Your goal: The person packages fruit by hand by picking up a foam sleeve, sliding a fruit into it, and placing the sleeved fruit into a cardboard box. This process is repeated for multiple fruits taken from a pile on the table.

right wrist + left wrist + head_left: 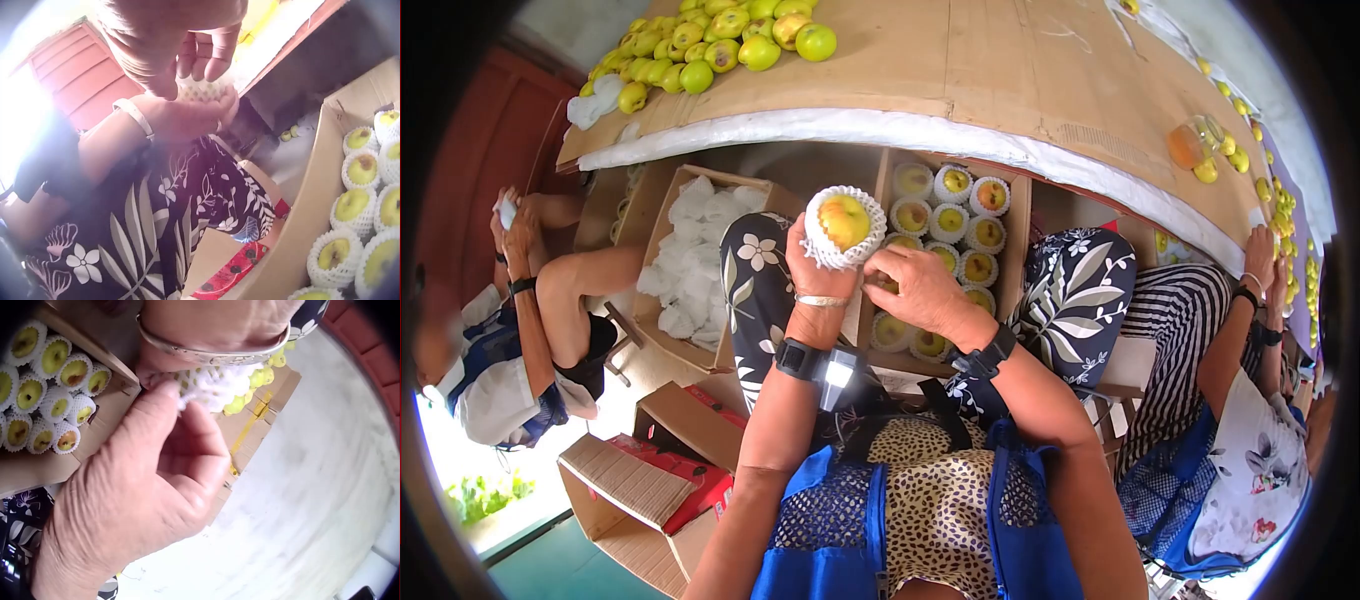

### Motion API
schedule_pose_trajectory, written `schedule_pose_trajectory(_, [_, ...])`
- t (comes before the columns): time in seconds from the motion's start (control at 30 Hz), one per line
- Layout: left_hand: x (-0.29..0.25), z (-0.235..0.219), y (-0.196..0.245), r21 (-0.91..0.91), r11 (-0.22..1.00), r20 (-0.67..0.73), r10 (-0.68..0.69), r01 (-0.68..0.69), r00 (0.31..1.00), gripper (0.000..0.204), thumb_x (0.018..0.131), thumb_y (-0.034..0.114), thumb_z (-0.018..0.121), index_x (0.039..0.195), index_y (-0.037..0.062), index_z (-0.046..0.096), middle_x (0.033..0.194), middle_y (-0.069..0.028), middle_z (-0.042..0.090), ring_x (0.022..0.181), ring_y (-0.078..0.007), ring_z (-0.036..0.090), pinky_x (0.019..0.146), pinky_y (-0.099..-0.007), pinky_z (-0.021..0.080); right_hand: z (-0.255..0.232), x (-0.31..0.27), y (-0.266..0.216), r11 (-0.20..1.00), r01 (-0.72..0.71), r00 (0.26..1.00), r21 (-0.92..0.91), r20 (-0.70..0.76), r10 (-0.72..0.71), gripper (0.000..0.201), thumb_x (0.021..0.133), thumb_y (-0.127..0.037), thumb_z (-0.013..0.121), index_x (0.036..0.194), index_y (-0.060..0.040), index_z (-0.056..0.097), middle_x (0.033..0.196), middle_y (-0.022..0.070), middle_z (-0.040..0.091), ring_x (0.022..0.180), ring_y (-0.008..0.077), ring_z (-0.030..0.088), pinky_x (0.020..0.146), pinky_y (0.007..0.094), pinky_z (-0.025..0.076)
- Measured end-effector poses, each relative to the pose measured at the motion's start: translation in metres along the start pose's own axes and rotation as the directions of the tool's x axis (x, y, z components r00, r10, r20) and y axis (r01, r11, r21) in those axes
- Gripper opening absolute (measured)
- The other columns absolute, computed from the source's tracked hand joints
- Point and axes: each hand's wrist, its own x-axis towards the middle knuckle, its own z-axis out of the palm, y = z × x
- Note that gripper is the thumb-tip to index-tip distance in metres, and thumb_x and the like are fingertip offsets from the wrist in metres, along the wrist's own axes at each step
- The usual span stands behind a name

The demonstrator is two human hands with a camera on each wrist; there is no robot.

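My left hand (808,262) holds a yellow-green apple (843,222) with a reddish patch, cupped in a white foam net (872,208). The right hand (925,290) is close against it on the right. In the left wrist view, the right thumb and index finger (203,434) pinch the rim of the net. Seen from the right wrist, the left hand (187,119) supports the netted apple from below, while the right hand's fingers (219,59) curl over its top. A cardboard box (883,190) of netted apples stands just beyond the right hand.
A box of loose white foam nets (700,250) stands at the left. Bare apples (720,50) lie heaped on the cardboard-covered table (1000,80). An opened carton (630,480) is at lower left. One person (530,290) sits at left, another (1240,420) at right.
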Motion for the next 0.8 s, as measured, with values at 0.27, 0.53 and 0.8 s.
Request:
schedule_pose_trajectory(0.27, [0.000,0.004,-0.003,0.058,0.998,-0.054,0.017,-0.014,0.998,0.039,0.088,0.028,0.033,0.111,0.0019,0.050,0.108,-0.0116,0.056,0.101,-0.0266,0.052,0.088,-0.0406,0.041,-0.016,0.010,-0.005,0.947,-0.221,0.933,0.234,-0.232,0.275,0.025,0.073,-0.018,0.066,0.089,-0.0058,0.051,0.103,0.0122,0.051,0.093,0.0199,0.052,0.076,0.0316,0.043])
schedule_pose_trajectory(0.53, [-0.002,0.009,-0.010,0.091,0.995,-0.052,0.053,-0.048,0.997,0.040,0.087,0.028,0.031,0.110,0.0004,0.049,0.107,-0.0126,0.056,0.099,-0.0271,0.054,0.087,-0.0394,0.042,0.000,0.011,-0.006,1.000,-0.005,0.976,0.006,-0.216,0.006,0.025,0.063,-0.011,0.071,0.079,-0.0084,0.052,0.122,0.0157,0.038,0.117,0.0386,0.033,0.095,0.0459,0.030])
schedule_pose_trajectory(0.8, [0.002,0.006,-0.006,-0.037,0.999,-0.091,0.014,-0.018,0.996,0.042,0.084,0.030,0.034,0.112,0.0036,0.051,0.112,-0.0121,0.054,0.107,-0.0294,0.049,0.094,-0.0438,0.036,-0.003,0.012,-0.003,0.997,0.019,0.976,-0.071,-0.214,-0.033,0.020,0.064,-0.004,0.065,0.074,-0.0073,0.049,0.120,0.0148,0.042,0.117,0.0387,0.035,0.093,0.0469,0.030])
